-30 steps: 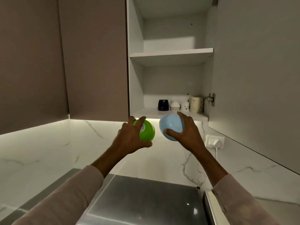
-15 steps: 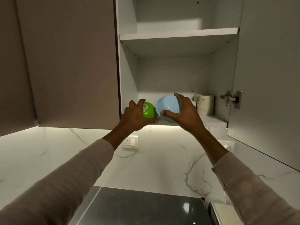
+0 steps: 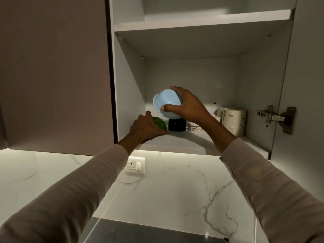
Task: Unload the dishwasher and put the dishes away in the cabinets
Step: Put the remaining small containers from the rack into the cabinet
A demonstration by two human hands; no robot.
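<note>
Right hand (image 3: 186, 106): fingers (image 3: 175, 88) curled round the blue bowl (image 3: 166, 104), thumb on the near side, the rest over the top. The bowl is smooth matte plastic, round, with a flared rim and a small flat base. It's tilted and held in the air inside the open cabinet, above the lower shelf (image 3: 184, 140) and just in front of the black cup (image 3: 177, 124).

Left hand (image 3: 145, 127): fingers wrapped over the green bowl (image 3: 160, 124). It's glossy and rounded, and only a sliver shows past my knuckles. It's low at the shelf's front left corner. Can't tell if it touches the shelf, my hand hides the contact.

Pose: both arms reach up and forward, right wrist higher than left, knuckles toward the camera. The sleeves are soft beige knit and stop at the forearms.

Further back on the shelf there's a squat white pot (image 3: 194, 128) with a dark patterned band beside the black cup, then a cream cylindrical jar (image 3: 234, 120) to the right. The shelves are flat white laminate, with the upper shelf (image 3: 201, 21) overhead. A metal hinge (image 3: 277, 118) sits on the right door. The closed door (image 3: 56, 72) on the left is matte taupe. Below that is a white marble wall (image 3: 166, 190) with grey veins and a white socket (image 3: 135, 164).
</note>
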